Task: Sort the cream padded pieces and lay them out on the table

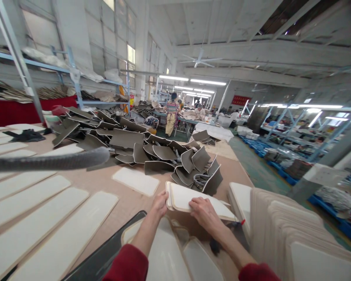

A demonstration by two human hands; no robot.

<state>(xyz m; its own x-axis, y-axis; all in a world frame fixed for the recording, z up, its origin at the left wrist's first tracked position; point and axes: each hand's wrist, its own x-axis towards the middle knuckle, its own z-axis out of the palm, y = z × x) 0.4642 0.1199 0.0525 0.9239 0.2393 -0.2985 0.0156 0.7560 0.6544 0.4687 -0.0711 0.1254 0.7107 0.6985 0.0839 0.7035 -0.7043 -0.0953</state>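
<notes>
While the lower frame edge cuts off both red sleeves, the hands show clearly: left hand (159, 203) pinches the white panel's (183, 197) left edge, right hand (204, 212) lies flat and spread on top. That panel sits on the table (125, 199), just before the grey heap (152, 152).

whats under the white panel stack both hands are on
The white panel stack rests on the brown table, left hand at its edge, right hand on top. Its near edge overlaps pale panels. Anything directly beneath is covered.
</notes>
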